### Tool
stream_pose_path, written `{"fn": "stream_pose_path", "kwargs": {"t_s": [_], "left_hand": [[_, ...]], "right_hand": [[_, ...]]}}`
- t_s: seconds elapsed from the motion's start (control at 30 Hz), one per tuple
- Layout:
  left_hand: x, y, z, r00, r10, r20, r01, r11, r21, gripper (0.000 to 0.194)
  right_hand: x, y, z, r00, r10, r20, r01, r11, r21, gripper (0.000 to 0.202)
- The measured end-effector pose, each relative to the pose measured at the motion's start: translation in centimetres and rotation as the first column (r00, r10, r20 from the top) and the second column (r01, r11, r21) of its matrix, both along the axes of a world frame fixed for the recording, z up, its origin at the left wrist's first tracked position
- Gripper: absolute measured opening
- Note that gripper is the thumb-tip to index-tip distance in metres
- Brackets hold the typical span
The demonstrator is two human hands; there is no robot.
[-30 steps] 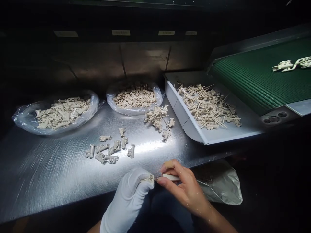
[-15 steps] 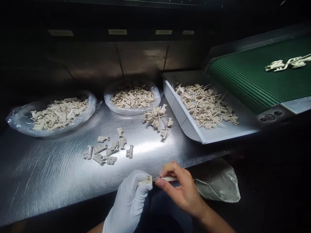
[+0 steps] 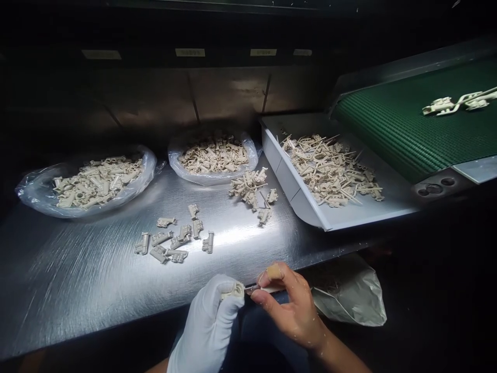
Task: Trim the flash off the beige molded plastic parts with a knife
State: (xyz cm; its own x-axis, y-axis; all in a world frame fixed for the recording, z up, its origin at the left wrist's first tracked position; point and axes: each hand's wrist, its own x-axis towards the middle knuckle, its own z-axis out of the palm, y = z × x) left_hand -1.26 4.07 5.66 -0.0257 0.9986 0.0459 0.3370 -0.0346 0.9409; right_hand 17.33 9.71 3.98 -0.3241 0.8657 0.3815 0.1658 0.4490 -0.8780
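My left hand (image 3: 212, 316), in a white glove, pinches a beige moulded plastic part (image 3: 234, 291) between thumb and fingers; a round opening in it faces up. Bare except for a tan bandage on one finger, my right hand (image 3: 291, 305) grips a slim knife (image 3: 254, 286) with a thin blade and a pale handle. The blade's tip is at the right side of the part, and the fingers hide much of the handle. On the metal table beyond my hands lie several loose plastic parts (image 3: 182, 235).
Two clear plastic bags of parts, left (image 3: 37, 199) and middle (image 3: 209, 178), stand on the metal table (image 3: 97, 290). A heap of parts (image 3: 248, 187) lies beside a pale tray (image 3: 306, 210) of sprued parts. At right is a green conveyor belt (image 3: 392, 124); below, a grey bag (image 3: 349, 295).
The view has shifted slightly. My right hand has drawn a little away from the part, and more of the knife's blade shows between my hands. Both grips are the same.
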Motion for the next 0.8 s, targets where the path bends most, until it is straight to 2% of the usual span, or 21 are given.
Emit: {"fn": "stream_pose_path", "kwargs": {"t_s": [0.37,0.47,0.63,0.7,0.8], "left_hand": [[-0.1,0.0,0.2,0.999,-0.029,0.016,0.029,0.999,-0.02,0.033],[-0.2,0.2,0.1,0.998,-0.049,-0.041,0.051,0.997,0.053,0.028],[-0.4,0.4,-0.2,0.984,-0.015,-0.177,0.059,0.967,0.246,0.017],[-0.3,0.3,-0.2,0.986,-0.016,-0.168,0.057,0.969,0.24,0.018],[-0.1,0.3,-0.1,0.996,-0.003,-0.094,0.017,0.99,0.142,0.025]], "right_hand": [[-0.2,-0.3,-0.3,0.999,-0.037,0.002,0.036,0.996,0.08,0.013],[0.0,-0.3,0.0,0.999,-0.008,0.043,0.008,1.0,0.006,0.011],[0.1,0.1,1.1,0.994,0.057,0.093,-0.043,0.989,-0.143,0.018],[0.0,0.1,1.2,0.993,0.058,0.101,-0.042,0.988,-0.149,0.019],[0.0,0.1,1.0,0.995,0.027,0.098,-0.02,0.997,-0.074,0.018]]}}
